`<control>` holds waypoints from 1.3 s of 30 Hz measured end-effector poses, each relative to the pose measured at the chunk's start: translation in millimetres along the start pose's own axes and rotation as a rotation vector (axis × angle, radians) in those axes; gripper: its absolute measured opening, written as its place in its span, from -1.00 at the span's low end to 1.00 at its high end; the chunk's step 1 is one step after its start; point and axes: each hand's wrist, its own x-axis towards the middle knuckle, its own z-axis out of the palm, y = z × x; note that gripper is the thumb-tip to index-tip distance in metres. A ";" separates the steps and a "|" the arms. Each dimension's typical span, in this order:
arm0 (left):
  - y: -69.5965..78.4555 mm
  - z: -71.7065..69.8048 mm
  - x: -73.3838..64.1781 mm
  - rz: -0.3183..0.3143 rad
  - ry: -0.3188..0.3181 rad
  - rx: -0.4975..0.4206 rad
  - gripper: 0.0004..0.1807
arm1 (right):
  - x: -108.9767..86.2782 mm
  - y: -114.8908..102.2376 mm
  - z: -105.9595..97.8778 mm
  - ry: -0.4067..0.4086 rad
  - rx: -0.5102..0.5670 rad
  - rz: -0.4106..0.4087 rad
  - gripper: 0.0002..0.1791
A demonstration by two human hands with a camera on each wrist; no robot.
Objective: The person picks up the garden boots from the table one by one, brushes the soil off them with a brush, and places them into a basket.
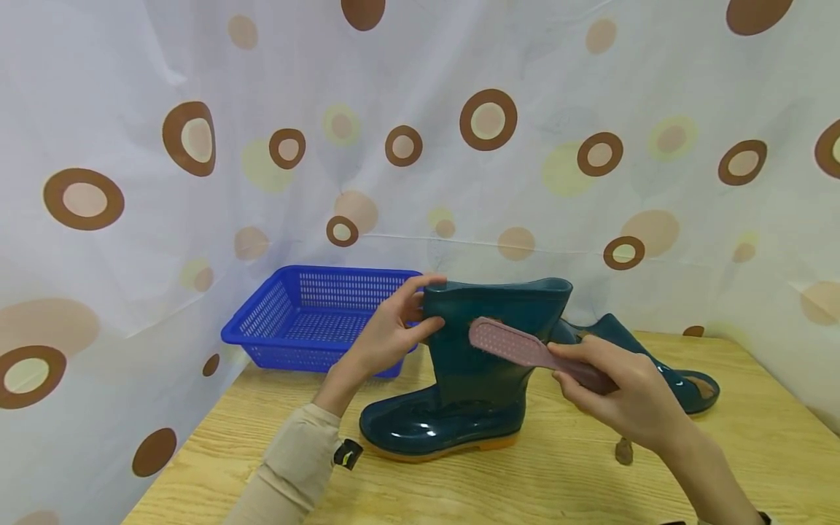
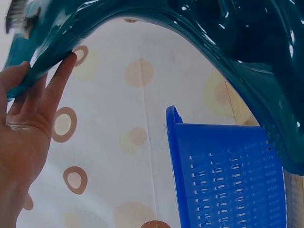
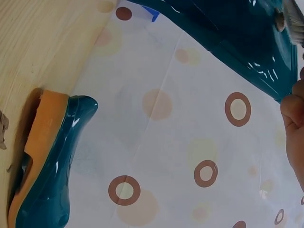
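A dark teal rubber boot (image 1: 482,383) with an orange sole stands upright on the wooden table, toe to the left. At its top rim my left hand (image 1: 387,335) grips the shaft between thumb and fingers, as the left wrist view also shows. My right hand (image 1: 633,390) holds a pink scrub brush (image 1: 508,343) by the handle, its head over the upper shaft. In the right wrist view the bristles (image 3: 297,26) are right beside a brown dirt patch (image 3: 279,20) on the boot.
The other teal boot (image 1: 630,343) lies on its side at the right, opening toward me. A brown clump (image 1: 624,451) sits on the table (image 1: 558,474) below my right hand. Behind my left hand stands a blue plastic basket (image 1: 282,348). A patterned sheet (image 1: 420,95) hangs around the table.
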 end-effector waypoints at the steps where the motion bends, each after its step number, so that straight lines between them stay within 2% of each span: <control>1: 0.4 0.2 0.0 0.002 -0.001 -0.001 -0.40 | 1.3 -0.9 0.3 0.042 0.035 -0.025 -0.69; 3: 1.1 0.4 0.0 0.010 -0.005 -0.003 -0.40 | 3.8 -1.9 1.0 0.114 0.098 -0.067 -0.59; 6: 2.1 0.6 0.3 0.023 -0.008 -0.008 -0.40 | 6.4 -1.6 1.4 0.138 0.118 -0.072 -0.57; 9: 2.9 0.9 0.0 0.024 -0.012 -0.015 -0.40 | 6.4 2.1 3.2 0.093 0.045 -0.045 -0.55; 13: 2.7 1.0 -1.0 0.021 -0.019 -0.018 -0.40 | 4.7 2.2 5.8 0.014 -0.043 0.024 -0.69; 18: 0.9 0.5 -2.0 0.020 -0.016 -0.020 -0.40 | 2.7 -1.6 8.0 -0.074 -0.069 0.101 -0.44; 32: -3.2 0.2 -2.2 0.012 0.015 0.014 -0.40 | -5.3 -0.6 4.4 -0.144 -0.111 0.108 -0.48; 39: -3.6 0.3 -1.1 0.010 0.017 0.010 -0.40 | -8.4 1.6 4.4 -0.124 -0.082 0.073 -0.49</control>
